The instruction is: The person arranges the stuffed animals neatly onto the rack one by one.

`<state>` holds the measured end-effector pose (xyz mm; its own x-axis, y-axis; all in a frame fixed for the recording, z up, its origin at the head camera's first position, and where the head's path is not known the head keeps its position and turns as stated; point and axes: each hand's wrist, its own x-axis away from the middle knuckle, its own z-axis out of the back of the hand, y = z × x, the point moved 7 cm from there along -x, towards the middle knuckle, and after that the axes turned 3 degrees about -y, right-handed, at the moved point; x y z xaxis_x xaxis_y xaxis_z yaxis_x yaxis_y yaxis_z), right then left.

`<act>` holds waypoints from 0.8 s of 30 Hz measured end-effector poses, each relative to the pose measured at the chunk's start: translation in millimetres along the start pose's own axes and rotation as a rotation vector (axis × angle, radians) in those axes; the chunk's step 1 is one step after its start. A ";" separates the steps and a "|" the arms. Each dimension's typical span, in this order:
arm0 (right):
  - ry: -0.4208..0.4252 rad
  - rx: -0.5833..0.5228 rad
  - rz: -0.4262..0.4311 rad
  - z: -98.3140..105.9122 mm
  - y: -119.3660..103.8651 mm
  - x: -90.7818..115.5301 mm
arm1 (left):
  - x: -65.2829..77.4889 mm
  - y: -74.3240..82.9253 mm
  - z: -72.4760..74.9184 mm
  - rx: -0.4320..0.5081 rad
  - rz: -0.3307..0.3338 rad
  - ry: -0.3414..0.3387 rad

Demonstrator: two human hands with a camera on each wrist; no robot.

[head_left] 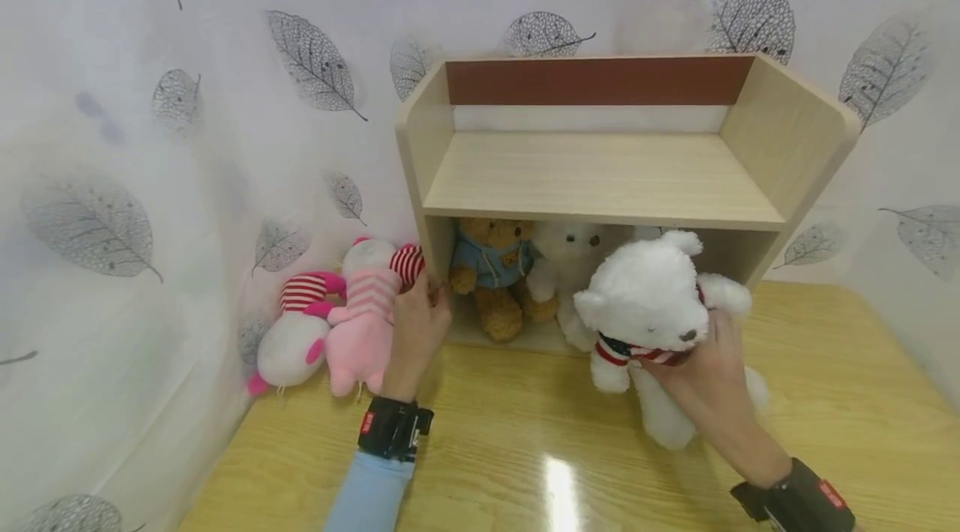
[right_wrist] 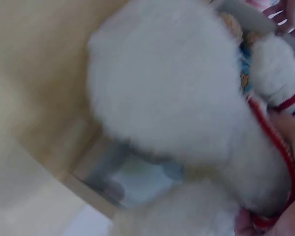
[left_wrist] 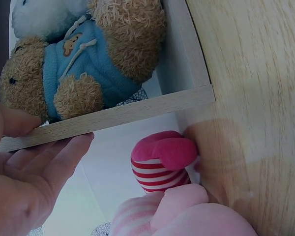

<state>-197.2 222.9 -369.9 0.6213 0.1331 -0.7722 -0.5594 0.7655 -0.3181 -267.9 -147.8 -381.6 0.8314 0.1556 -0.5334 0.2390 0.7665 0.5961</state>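
My right hand (head_left: 716, 378) grips a white plush bear (head_left: 637, 290) at the chest, around its red, white and dark shirt. The bear is tilted in front of the right part of a wooden shelf's lower compartment. In the right wrist view its white fur (right_wrist: 162, 78) fills the middle. My left hand (head_left: 420, 332) pinches the front edge of the shelf's left side panel (left_wrist: 137, 110), thumb inside and fingers outside. Within the compartment sit a brown teddy bear (head_left: 498, 311) in a blue hoodie and, beside it, another white plush toy (head_left: 566, 244), partly hidden by the held bear.
Left of the shelf, a pink plush toy (head_left: 360, 340) and a white-and-magenta plush toy (head_left: 292, 348) with striped parts lie against the leaf-patterned backdrop (head_left: 225, 98). The upper shelf board (head_left: 600, 173) spans above the compartment. All stand on a wooden table (head_left: 510, 432).
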 end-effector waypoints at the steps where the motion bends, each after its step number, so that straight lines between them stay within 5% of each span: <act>1: 0.059 0.059 0.050 -1.1 -2.3 -2.9 | 0.0 0.5 0.5 -0.003 -0.003 0.004; 6: 0.220 0.206 0.083 -15.0 0.0 -22.5 | -0.1 1.2 1.5 -0.005 0.012 -0.003; 12: 0.217 0.285 -0.028 -35.8 17.4 -39.2 | 0.9 1.5 0.4 -0.012 0.017 -0.015; 24: -0.058 -0.098 -0.523 -74.2 71.9 -47.6 | 0.0 -0.2 0.6 -0.012 0.049 -0.039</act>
<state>-307.7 224.8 -396.9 0.8588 -0.2138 -0.4656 -0.2134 0.6769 -0.7045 -267.6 -148.3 -381.4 0.8610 0.1689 -0.4797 0.1918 0.7658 0.6138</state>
